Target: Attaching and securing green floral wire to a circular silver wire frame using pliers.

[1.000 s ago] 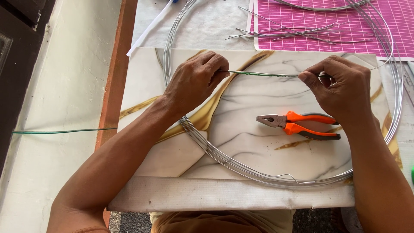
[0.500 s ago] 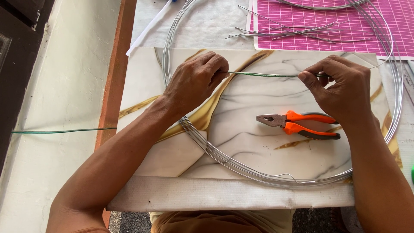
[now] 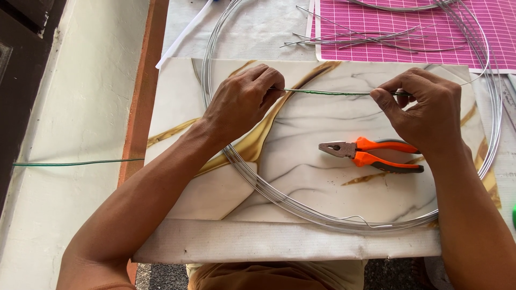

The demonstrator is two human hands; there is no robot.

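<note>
Pinched taut between left hand [image 3: 242,102] and right hand [image 3: 424,110]: green wire [image 3: 328,92], stretched above the slab [image 3: 301,161], just beyond the pliers [image 3: 371,154], inside the wire coil [image 3: 258,185].

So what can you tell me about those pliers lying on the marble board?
The pliers lie flat on the white, gold-veined marble board, inside the big coil of silver wire. Grey metal jaws, closed, point left; the orange and dark grey handles run right, partly hidden under the right hand. Whether that hand touches them is unclear.
</note>
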